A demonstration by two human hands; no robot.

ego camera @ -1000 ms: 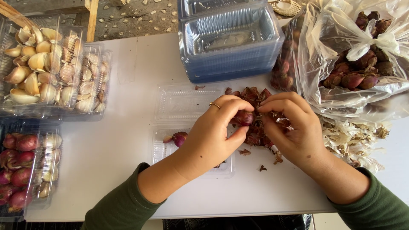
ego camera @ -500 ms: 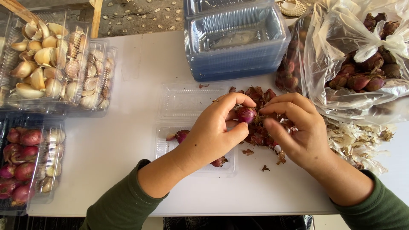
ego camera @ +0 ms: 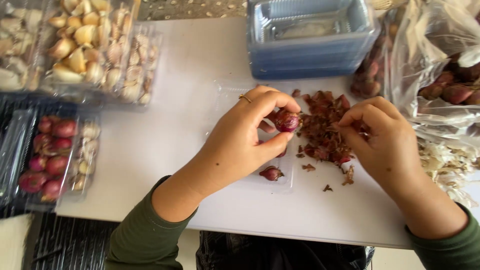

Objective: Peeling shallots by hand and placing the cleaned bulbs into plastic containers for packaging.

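Note:
My left hand (ego camera: 245, 137), with a ring on one finger, pinches a small purple shallot (ego camera: 287, 120) between thumb and fingertips. My right hand (ego camera: 382, 137) is just to its right with fingers curled, over a heap of reddish-brown shallot peel (ego camera: 322, 125); a scrap of peel seems pinched in it. A clear plastic tray (ego camera: 235, 95) lies under my left hand, with one peeled shallot (ego camera: 271, 173) in its near corner.
Clear boxes of garlic cloves (ego camera: 85, 45) stand at the far left. A box of shallots (ego camera: 50, 155) sits at the near left edge. A stack of blue-tinted empty trays (ego camera: 310, 42) is at the back. A plastic bag of shallots (ego camera: 445, 80) and pale garlic skins (ego camera: 447, 167) lie on the right.
My hands have drawn slightly apart; the right hand has pulled away to the right of the shallot that the left hand holds. The camera has moved closer.

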